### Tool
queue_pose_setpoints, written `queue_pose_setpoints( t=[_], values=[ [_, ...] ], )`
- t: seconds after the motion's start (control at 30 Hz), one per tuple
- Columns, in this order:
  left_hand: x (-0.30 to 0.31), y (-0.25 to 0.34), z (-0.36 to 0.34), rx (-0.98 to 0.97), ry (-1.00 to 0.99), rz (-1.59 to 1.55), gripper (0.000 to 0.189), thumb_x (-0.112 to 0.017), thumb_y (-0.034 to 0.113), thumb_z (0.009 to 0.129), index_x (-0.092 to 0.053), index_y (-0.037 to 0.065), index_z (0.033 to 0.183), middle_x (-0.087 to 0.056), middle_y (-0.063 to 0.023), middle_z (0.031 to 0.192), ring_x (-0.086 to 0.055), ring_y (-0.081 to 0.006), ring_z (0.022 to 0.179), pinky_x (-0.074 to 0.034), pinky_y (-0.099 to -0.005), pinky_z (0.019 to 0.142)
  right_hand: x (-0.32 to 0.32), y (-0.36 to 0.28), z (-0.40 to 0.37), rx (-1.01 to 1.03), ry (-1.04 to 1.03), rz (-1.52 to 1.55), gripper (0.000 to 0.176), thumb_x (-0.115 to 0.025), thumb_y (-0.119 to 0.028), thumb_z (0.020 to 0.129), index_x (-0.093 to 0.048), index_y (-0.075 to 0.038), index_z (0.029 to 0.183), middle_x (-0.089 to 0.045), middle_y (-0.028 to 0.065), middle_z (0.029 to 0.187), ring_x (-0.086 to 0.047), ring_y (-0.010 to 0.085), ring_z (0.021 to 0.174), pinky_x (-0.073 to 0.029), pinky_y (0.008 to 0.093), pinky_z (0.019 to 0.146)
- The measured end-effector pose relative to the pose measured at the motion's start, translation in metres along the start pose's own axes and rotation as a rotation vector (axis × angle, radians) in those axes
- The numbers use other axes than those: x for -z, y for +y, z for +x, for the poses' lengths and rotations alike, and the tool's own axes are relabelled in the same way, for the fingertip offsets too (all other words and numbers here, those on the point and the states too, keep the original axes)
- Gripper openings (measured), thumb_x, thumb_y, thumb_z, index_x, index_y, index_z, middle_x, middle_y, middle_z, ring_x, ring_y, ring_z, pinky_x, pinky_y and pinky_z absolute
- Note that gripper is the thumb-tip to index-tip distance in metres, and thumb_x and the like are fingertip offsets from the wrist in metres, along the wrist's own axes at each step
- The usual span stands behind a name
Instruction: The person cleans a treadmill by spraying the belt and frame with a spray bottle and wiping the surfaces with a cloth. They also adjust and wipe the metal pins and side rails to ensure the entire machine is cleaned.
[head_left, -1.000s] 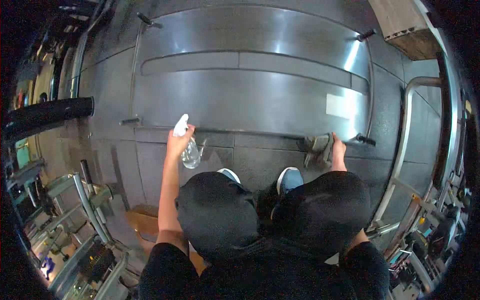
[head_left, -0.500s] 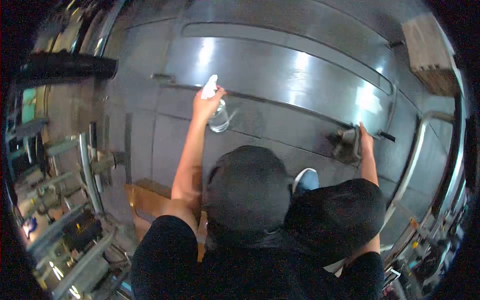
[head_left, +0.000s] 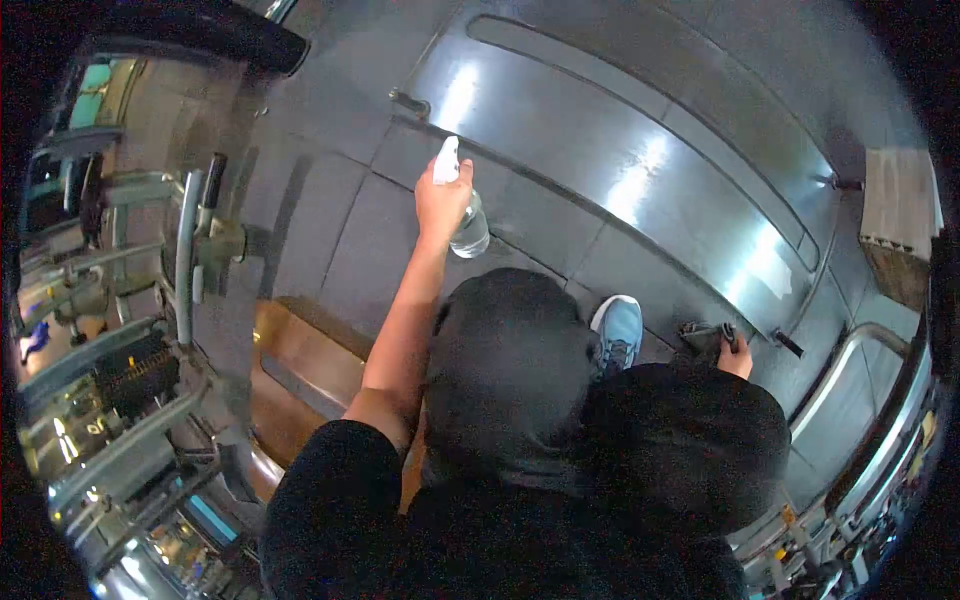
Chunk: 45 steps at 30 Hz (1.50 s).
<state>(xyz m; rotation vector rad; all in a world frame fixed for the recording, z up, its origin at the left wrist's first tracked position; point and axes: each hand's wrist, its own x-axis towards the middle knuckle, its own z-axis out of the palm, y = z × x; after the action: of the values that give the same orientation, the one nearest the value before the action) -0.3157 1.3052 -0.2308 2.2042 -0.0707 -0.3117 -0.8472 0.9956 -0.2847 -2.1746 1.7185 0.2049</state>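
Note:
My left hand grips a spray bottle with a white trigger head and a clear body, near the close edge of a shiny metal panel. Partly hidden behind my knee, my right hand is closed on a dark grey, crumpled cloth. The cloth is below the panel's near right corner, apart from its surface. Bright light patches show on the panel, which has a long slot along its far side.
A black-ended peg juts from the panel's right corner. Right of it stand a curved metal tube and a pale box-like block. Gym-like metal frames crowd the left. My blue shoe rests on grey floor tiles.
My right hand and the cloth have drawn back from the panel's right end toward my knee. My left hand still holds the spray bottle. The view has turned somewhat.

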Motion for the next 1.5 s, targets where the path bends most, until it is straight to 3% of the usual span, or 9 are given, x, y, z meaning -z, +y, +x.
queue_pose_setpoints(
  t=[0.13,0.47,0.53,0.77,0.9,1.03,1.17,1.4,1.5],
  values=[
    [0.005,-0.008,0.019,0.019,0.016,0.113,0.039,-0.072,0.035,0.089,-0.071,-0.001,0.103,-0.073,-0.0237,0.088,-0.071,-0.0417,0.088,-0.053,-0.0472,0.078,0.009,-0.022,0.005,0.029,0.039,0.053,0.044,-0.071,-0.038,0.095,-0.067,-0.005,0.124,-0.072,0.0260,0.113,-0.067,0.0449,0.110,-0.053,0.0486,0.089],
    [-0.005,0.008,0.023,0.042,-0.066,0.088,0.044,-0.071,0.038,0.089,-0.072,0.001,0.112,-0.074,-0.0243,0.101,-0.071,-0.0410,0.098,-0.054,-0.0447,0.086,0.032,-0.075,0.011,0.042,-0.086,-0.011,0.056,-0.064,-0.049,0.097,-0.065,-0.006,0.133,-0.072,0.0259,0.115,-0.065,0.0458,0.114,-0.050,0.0503,0.095],
    [-0.010,0.011,0.017,-0.075,-0.172,0.163,0.044,-0.071,0.039,0.089,-0.072,0.004,0.116,-0.074,-0.0235,0.103,-0.070,-0.0415,0.102,-0.054,-0.0454,0.089,0.035,-0.069,0.010,0.029,-0.092,-0.044,0.057,-0.064,-0.049,0.097,-0.064,-0.006,0.134,-0.071,0.0268,0.115,-0.065,0.0465,0.114,-0.050,0.0507,0.095],
    [-0.033,0.025,-0.017,-0.093,-0.299,0.145,0.041,-0.068,0.037,0.091,-0.072,0.007,0.118,-0.073,-0.0241,0.109,-0.068,-0.0425,0.105,-0.053,-0.0473,0.092,0.005,-0.019,0.014,0.085,-0.117,0.040,0.053,-0.067,-0.043,0.093,-0.064,-0.001,0.125,-0.070,0.0306,0.110,-0.066,0.0483,0.110,-0.051,0.0530,0.092],
    [-0.050,0.023,-0.025,-0.151,-0.381,0.157,0.041,-0.069,0.037,0.091,-0.072,0.005,0.115,-0.073,-0.0237,0.108,-0.069,-0.0427,0.104,-0.054,-0.0470,0.090,0.035,-0.056,-0.015,0.056,-0.201,0.028,0.042,-0.067,-0.031,0.083,-0.066,0.000,0.112,-0.071,0.0302,0.099,-0.068,0.0487,0.102,-0.052,0.0516,0.087],
    [-0.061,0.035,-0.034,-0.109,-0.487,0.221,0.040,-0.070,0.036,0.090,-0.072,0.003,0.112,-0.073,-0.0238,0.105,-0.069,-0.0431,0.101,-0.055,-0.0471,0.088,0.018,-0.037,-0.015,-0.018,-0.237,0.049,0.050,-0.065,-0.032,0.086,-0.065,0.001,0.123,-0.069,0.0332,0.103,-0.066,0.0502,0.105,-0.051,0.0514,0.090],
    [-0.079,0.033,-0.044,-0.235,-0.511,0.185,0.038,-0.069,0.036,0.090,-0.072,0.003,0.109,-0.073,-0.0240,0.102,-0.069,-0.0436,0.099,-0.054,-0.0485,0.087,0.000,-0.023,-0.016,-0.003,-0.104,0.141,0.055,-0.062,-0.036,0.093,-0.060,0.001,0.134,-0.069,0.0343,0.110,-0.065,0.0497,0.110,-0.050,0.0508,0.094],
    [-0.094,0.058,-0.068,-0.260,-0.673,0.263,0.035,-0.069,0.033,0.088,-0.072,0.003,0.105,-0.072,-0.0237,0.105,-0.068,-0.0447,0.101,-0.054,-0.0500,0.089,0.014,-0.041,-0.033,-0.091,-0.021,0.199,0.057,-0.063,-0.043,0.097,-0.060,0.003,0.131,-0.069,0.0328,0.112,-0.064,0.0507,0.112,-0.050,0.0503,0.092],
    [-0.109,0.052,-0.073,-0.343,-0.701,0.334,0.045,-0.071,0.039,0.090,-0.071,0.003,0.117,-0.074,-0.0229,0.105,-0.071,-0.0384,0.102,-0.055,-0.0443,0.089,0.015,-0.036,-0.040,-0.111,0.037,0.229,0.053,-0.062,-0.040,0.099,-0.060,0.004,0.129,-0.068,0.0331,0.115,-0.064,0.0507,0.112,-0.050,0.0505,0.092]
  ],
)
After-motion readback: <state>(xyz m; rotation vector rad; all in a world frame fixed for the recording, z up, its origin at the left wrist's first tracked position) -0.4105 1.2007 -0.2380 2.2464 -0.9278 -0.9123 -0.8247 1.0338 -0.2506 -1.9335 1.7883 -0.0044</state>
